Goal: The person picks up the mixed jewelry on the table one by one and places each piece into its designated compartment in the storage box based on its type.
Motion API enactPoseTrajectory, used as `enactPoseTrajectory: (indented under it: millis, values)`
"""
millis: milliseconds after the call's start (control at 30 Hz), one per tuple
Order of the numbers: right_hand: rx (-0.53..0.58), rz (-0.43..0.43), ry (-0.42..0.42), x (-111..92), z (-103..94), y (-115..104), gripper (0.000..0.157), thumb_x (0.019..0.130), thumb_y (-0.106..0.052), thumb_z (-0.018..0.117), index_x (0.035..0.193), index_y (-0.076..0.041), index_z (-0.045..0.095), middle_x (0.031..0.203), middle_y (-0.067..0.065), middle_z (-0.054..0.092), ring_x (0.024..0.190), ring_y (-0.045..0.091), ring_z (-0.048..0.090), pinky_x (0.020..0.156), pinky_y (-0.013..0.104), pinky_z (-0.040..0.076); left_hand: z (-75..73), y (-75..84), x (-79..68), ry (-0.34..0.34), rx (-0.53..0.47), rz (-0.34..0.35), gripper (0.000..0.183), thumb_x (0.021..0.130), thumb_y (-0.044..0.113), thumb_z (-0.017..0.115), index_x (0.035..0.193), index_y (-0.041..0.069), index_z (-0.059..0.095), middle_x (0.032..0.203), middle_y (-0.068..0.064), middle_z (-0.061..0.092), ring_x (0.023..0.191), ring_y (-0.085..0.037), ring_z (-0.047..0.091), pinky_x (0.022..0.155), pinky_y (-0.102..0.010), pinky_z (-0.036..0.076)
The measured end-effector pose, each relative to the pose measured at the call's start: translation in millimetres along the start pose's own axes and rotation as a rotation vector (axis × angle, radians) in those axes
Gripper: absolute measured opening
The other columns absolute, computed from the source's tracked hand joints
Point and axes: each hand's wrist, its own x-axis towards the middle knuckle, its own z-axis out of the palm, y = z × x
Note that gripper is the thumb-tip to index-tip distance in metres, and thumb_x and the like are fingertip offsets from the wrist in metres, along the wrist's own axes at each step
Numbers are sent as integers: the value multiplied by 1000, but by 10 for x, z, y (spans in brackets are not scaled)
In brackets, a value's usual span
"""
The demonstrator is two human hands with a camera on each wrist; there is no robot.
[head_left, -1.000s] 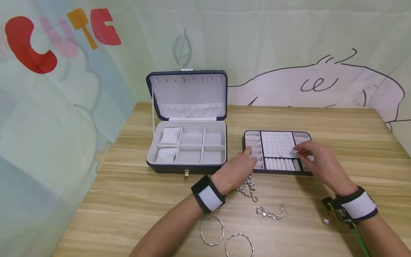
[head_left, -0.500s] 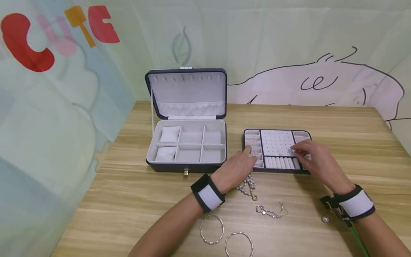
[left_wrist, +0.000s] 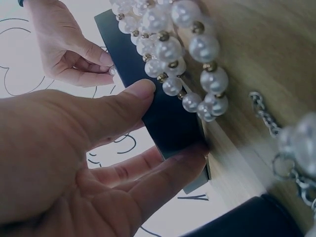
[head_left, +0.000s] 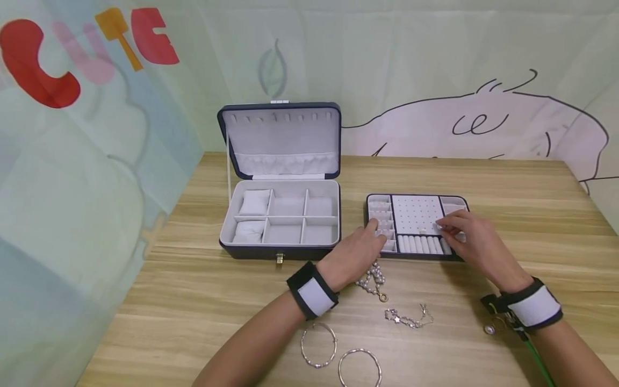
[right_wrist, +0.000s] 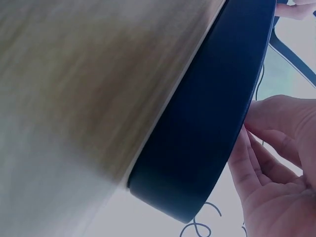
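Note:
My left hand point(head_left: 355, 255) grips the left end of a dark blue jewelry tray point(head_left: 418, 257), thumb against its front wall in the left wrist view and fingers at its side. Over the right part of the tray's white perforated panel point(head_left: 416, 212), my right hand point(head_left: 481, 244) pinches a small silvery earring point(head_left: 439, 226) between thumb and forefinger. The earring's details are too small to tell, and whether it touches the panel is unclear. Another tiny piece point(head_left: 423, 231) sits at the panel's lower edge. A pearl necklace point(head_left: 372, 279) lies just in front of the tray, near my left wrist.
Left of the tray stands an open jewelry box point(head_left: 280, 251) with white cushions point(head_left: 255, 203) in two left compartments. Nearer me lie a star-charm bracelet point(head_left: 411, 322), two silver bangles point(head_left: 319, 366), and a pearl piece point(head_left: 489, 329) beside my right wrist strap.
My right fingertips have shifted very slightly left over the panel, still pinching the earring. The left hand stays on the tray, and the head view has moved a little.

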Motion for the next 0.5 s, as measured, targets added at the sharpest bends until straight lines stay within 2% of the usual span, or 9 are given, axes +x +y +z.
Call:
enactPoseTrajectory:
  millis: [500]
  values:
    - [10,21,-45,-1,-8,-4,22,86,3,74,108,4,74,107,21,71,87,30,70,74,48,59,6,-1,2,-3,8,-2,25,101,22,63,119,6,70,117,-12,58,83,-16,65,70,-24,58]
